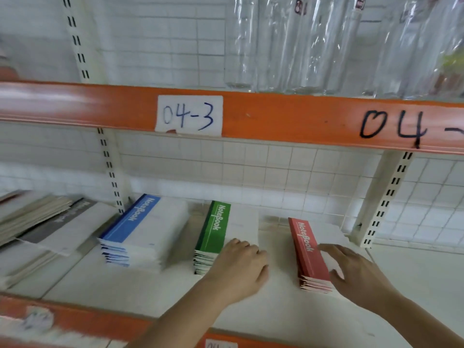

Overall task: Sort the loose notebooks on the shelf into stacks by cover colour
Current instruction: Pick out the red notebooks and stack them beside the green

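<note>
Three stacks of thin paper notebooks with white covers and coloured spine bands are seen on the white shelf board: a blue-banded stack to the left, a green-banded stack in the middle and a red-banded stack to the right, each apart from its neighbour. No loose notebook of these colours is seen lying between them, so the sorting is judged to be nearly done and the step in hand to be the squaring of the stacks.

The left hand is laid on the green-banded stack, palm down, with fingers loosely bent over the cover; nothing is pinched. The right hand is spread wide on the white cover of the red-banded stack, fingers straight and pressing, with nothing gripped.

The squaring would best be done by pressing each stack flat from above while the edges are pushed level, since thin covers are likely to slide over one another. The gaps between stacks should be kept, so that the colours do not mix. The pile of grey and beige booklets at the far left is blurred; whether it belongs to the task cannot be told. Clear glass bottles stand on the orange-edged shelf above, so the hands should be raised with care.
</note>
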The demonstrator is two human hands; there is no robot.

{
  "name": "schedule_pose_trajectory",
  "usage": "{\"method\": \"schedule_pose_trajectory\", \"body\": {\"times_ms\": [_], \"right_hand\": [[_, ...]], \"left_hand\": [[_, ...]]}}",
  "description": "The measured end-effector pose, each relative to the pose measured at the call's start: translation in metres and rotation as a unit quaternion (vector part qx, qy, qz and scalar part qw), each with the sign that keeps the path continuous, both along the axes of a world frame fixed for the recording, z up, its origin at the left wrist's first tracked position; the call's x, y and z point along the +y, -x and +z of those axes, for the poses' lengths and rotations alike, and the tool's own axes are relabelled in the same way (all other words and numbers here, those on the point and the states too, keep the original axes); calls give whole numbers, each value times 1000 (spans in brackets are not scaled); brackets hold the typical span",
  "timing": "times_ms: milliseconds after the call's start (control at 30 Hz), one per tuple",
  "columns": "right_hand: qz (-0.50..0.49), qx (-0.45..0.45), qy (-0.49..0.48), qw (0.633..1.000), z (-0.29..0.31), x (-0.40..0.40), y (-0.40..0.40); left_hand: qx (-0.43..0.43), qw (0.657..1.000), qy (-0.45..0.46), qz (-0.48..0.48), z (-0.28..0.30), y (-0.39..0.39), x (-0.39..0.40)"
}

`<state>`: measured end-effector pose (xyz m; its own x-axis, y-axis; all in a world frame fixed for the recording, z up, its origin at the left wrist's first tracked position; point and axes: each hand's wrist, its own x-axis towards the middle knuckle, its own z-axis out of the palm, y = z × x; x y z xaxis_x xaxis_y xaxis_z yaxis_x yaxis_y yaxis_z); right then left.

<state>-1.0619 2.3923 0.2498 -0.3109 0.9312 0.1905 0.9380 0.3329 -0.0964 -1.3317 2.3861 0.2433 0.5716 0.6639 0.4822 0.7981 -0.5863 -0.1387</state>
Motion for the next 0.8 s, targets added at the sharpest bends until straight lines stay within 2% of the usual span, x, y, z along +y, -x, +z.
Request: {"method": "schedule_pose_trajectory", "body": {"times_ms": [167,367,667,800], "right_hand": [[15,-17,2,1000,9,-3,58],[24,0,-34,999,17,-22,138],[23,44,-56,997,16,-46,283],[82,55,-67,993,10,-52,343]], "left_hand": [[5,997,2,75,8,84,-26],[34,991,-43,118,14,190,-67],[30,985,-48,166,12,338,-131],[25,981,-51,186,8,401,-153]]}}
